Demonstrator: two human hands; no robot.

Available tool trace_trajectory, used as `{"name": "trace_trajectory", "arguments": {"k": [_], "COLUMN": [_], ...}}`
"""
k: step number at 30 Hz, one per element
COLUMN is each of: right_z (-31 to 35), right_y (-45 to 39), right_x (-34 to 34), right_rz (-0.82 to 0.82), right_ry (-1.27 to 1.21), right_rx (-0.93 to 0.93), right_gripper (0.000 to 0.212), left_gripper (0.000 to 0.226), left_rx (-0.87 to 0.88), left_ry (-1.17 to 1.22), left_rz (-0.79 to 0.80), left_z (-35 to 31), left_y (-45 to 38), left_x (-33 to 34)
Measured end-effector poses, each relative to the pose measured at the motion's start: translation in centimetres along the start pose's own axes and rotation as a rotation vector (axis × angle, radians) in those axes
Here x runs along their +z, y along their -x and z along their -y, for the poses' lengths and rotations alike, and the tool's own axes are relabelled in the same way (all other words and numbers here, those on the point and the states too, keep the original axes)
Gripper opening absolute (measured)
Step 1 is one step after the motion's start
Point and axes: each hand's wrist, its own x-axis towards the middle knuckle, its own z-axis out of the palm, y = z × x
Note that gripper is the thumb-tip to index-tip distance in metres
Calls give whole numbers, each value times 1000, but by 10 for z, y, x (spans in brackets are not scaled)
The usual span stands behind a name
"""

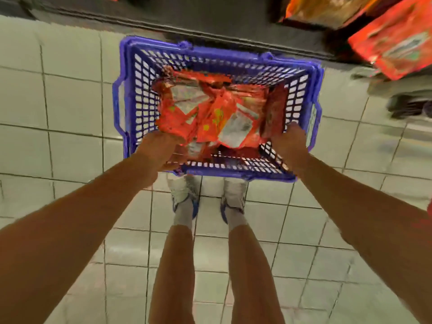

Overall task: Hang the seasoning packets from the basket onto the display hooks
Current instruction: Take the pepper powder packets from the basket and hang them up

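A blue plastic basket [131, 94] stands on the tiled floor in front of my feet, full of several red-orange seasoning packets [210, 113]. Both my arms reach down into it. My left hand [161, 148] is at the near left corner, its fingers under the edge of the packet pile and mostly hidden. My right hand [292, 141] is at the near right side, next to a dark red packet [274, 113] standing on edge; its fingers are hidden too. The frame is blurred.
Red packets [395, 43] hang on the display at the top right, above a dark shelf base [210, 17]. Another person's dark shoe [409, 106] shows at the right edge. My own shoes [184, 195] stand just behind the basket on pale floor tiles.
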Motion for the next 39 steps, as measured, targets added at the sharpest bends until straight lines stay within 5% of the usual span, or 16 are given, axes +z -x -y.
{"name": "trace_trajectory", "arguments": {"k": [4,8,11,16,18,21,26,33,39], "right_z": [-4,-8,-5,6,11,24,42,61,78], "right_y": [-46,-57,-44,18,36,45,32,28,46], "right_x": [35,51,45,14,0,-14,-10,14,3], "right_rz": [-15,-42,-40,284,461,687,776,756,560], "right_ry": [173,214,172,157,114,-106,-353,-888,-924], "right_rx": [64,72,-68,-407,-486,-386,-272,-7,45], "right_gripper": [55,28,23,17,15,20,19,14,15], "left_gripper": [22,12,27,16,56,75,40,30,29], "left_rx": [-28,-41,-70,101,287,505,404,292,269], "left_ry": [-78,-169,-216,-296,-405,-528,-354,-137,123], "left_rz": [14,4,72,70,130,171,171,264,237], "left_z": [9,27,37,39,35,27,15,17,14], "left_y": [-44,-70,-79,-82,-80,-79,-97,-80,-46], "left_x": [5,9,8,7,12,20,8,-4,-2]}}
